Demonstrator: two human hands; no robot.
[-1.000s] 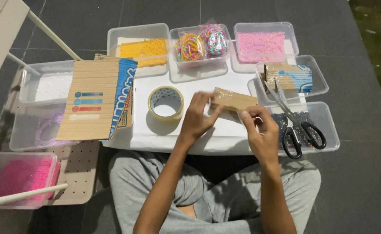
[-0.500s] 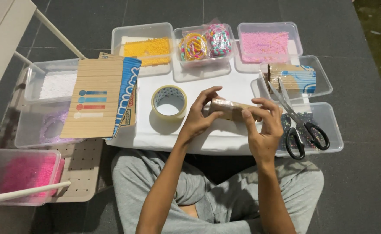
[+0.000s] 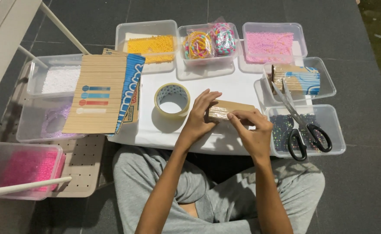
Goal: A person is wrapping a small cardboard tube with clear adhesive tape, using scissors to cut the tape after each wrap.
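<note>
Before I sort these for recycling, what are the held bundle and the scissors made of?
The bundle in both hands looks like raw wooden sticks: pale tan, matte, fine parallel lines. The scissors seem to be shiny grey metal blades with glossy black handles, likely plastic.

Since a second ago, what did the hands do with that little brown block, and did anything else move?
Both hands kept hold of the small brown block over the white board. The left hand shifted its fingers up along the block's left end; the right hand slid its fingertips onto the front edge. The tape roll, scissors and bead trays stayed where they were.
</note>
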